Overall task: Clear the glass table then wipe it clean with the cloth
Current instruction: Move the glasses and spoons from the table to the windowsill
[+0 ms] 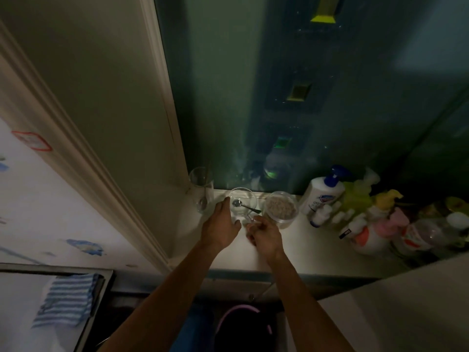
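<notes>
A clear glass mug (242, 201) with a metal spoon (245, 205) inside stands on a pale ledge (304, 252) under a dark window. My right hand (265, 235) is closed on the mug's handle. My left hand (222, 224) rests against the mug's left side, fingers spread along the glass. A tall empty glass (201, 190) stands just left of the mug. A round clear tub of brownish grains (281, 208) sits to its right. A blue-and-white striped cloth (66, 299) lies on a white surface at the lower left.
A white pump bottle with a blue top (322, 191) and several smaller bottles and soft toys (375, 219) crowd the ledge's right side. A wall and door frame (106, 189) close off the left. Below the ledge sits a dark bucket with a pink rim (241, 326).
</notes>
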{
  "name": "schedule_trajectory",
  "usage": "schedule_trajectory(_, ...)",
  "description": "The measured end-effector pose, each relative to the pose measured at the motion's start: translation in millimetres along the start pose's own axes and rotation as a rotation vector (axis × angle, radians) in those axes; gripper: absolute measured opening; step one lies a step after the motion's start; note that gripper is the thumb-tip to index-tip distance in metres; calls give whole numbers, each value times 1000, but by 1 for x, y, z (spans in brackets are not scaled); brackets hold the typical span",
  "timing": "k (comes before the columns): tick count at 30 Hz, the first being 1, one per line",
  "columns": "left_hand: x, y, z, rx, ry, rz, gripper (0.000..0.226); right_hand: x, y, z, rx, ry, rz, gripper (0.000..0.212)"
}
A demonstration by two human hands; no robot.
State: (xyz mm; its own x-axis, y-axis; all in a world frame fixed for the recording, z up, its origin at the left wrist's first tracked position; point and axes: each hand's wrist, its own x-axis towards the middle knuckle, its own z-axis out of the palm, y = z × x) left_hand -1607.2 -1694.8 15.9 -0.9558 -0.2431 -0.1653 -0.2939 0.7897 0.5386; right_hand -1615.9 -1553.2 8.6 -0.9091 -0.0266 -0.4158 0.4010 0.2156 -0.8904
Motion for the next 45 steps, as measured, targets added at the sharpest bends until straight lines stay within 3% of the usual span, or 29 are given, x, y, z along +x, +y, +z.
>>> schedule_trajectory(7,-25,2,-15,90,-22,34,57,-21,0,-5,-255,-2,-9,22)
schedule_trajectory(12,-44,-3,-26,131,-22,134,47,-42,-15,-9,-469,4,-147,20)
schedule_trajectory(26,-159,-36,-71,146,17,148,64,-137,-29,13,-741,-57,-354,61)
schedule_trajectory(30,-221,-63,-93,148,85,48,61,-178,-22,37,-781,-125,-455,62)
schedule_trajectory(35,-300,-119,-111,249,164,-132,71,-237,-5,82,-812,-261,-563,43)
schedule_trajectory(45,-491,-292,-193,212,298,-643,83,-371,12,274,-922,-757,-738,89)
